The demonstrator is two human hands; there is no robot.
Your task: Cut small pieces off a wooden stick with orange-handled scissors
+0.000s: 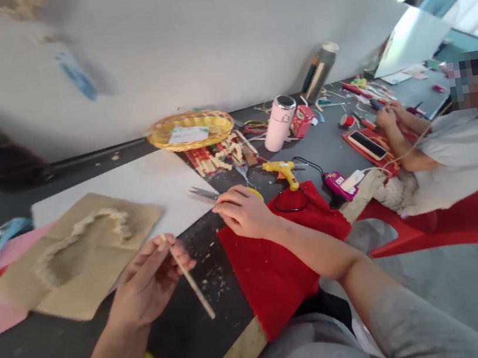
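Note:
My left hand (pixel 149 283) pinches one end of a thin pale wooden stick (pixel 200 297), which slants down to the right over the dark table. To the right, my right hand (pixel 244 212) is closed around scissors (pixel 203 195). Their blades point left over the white board, and a bit of yellow handle shows behind my fingers. On a sheet of brown paper (pixel 100 266) to the left lies a curved strip of small pale pieces (pixel 80 225). Pale chips are scattered between my hands. Beneath my right forearm is a red cloth (pixel 274 275).
Behind my hands are a white board (pixel 150 182), a yellow wicker basket (pixel 159 137), bundled sticks (pixel 203 163) and a pink flask (pixel 279 126). A yellow glue gun (pixel 285 172) and purple power strip (pixel 337 184) stand right. Another person (pixel 461 148) works there.

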